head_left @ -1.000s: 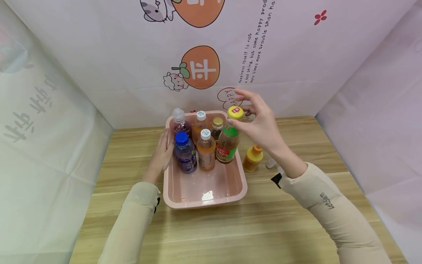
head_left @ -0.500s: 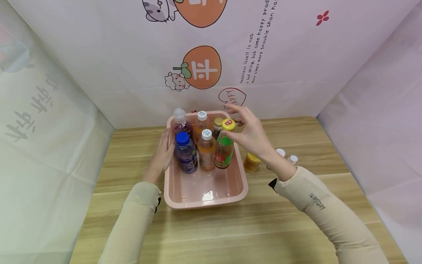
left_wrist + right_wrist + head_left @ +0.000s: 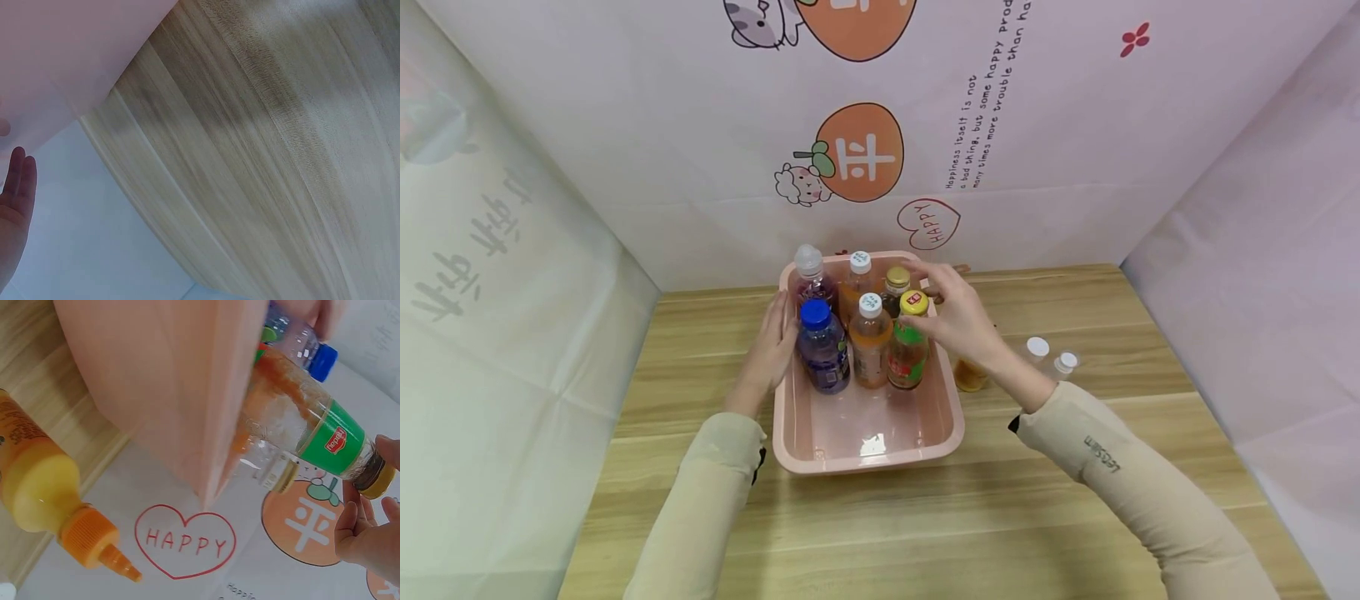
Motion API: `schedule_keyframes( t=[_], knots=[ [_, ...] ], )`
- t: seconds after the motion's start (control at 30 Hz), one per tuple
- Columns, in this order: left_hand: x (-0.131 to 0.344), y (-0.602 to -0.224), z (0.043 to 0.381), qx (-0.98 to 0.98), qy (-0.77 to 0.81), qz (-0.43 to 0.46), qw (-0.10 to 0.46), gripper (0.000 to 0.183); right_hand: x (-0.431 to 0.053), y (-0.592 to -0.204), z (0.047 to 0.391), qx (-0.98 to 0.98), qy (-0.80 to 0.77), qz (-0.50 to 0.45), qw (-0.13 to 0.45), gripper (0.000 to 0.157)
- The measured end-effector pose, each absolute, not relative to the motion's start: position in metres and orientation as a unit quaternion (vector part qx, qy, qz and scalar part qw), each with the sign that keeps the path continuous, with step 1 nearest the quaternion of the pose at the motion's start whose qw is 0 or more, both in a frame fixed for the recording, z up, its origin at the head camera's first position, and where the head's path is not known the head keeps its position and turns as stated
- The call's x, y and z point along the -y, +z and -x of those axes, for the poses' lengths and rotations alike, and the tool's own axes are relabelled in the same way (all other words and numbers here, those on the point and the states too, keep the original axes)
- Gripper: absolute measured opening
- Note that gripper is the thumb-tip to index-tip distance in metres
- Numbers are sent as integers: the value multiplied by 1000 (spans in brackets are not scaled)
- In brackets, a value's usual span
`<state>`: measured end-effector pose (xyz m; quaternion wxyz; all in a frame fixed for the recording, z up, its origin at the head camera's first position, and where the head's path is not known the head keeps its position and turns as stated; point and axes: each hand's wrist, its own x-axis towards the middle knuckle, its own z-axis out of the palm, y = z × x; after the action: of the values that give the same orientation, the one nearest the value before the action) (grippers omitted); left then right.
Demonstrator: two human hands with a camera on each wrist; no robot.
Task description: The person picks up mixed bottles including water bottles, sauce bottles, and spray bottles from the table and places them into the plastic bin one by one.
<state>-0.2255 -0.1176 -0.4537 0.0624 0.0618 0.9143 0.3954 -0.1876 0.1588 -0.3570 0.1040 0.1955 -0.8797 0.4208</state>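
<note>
My right hand (image 3: 961, 321) pinches a glass sauce bottle (image 3: 907, 360) near its yellow cap, thumb on one side and fingers on the other. The bottle stands upright inside a pink plastic tub (image 3: 865, 465), at its right side; the right wrist view shows its green neck label (image 3: 334, 440). Fingers straight, my left hand (image 3: 771, 346) rests along the tub's left wall. Beside the sauce bottle is an orange-drink bottle (image 3: 870, 350) with a white cap. A blue-capped bottle (image 3: 824, 358) stands by the left wall.
Behind these in the tub are a clear-capped bottle (image 3: 809, 267), another white-capped bottle (image 3: 859, 271) and a gold-capped jar (image 3: 897, 279). Right of the tub stands a yellow squeeze bottle (image 3: 44, 481), partly behind my right hand. Two small white-capped containers (image 3: 1037, 348) stand farther right on the wooden table (image 3: 925, 533).
My right hand has lowered the sauce bottle into the tub and shifted it left, next to the orange-drink bottle. My left hand has stayed at the tub's left wall.
</note>
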Motion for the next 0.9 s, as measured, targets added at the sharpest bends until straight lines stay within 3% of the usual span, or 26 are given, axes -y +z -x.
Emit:
schedule_keyframes(
  t=[0.9],
  knots=[
    [117,-454,226,-916,391,-62,60,59,-160,-402,202,895,402,-174,78,68]
  ],
)
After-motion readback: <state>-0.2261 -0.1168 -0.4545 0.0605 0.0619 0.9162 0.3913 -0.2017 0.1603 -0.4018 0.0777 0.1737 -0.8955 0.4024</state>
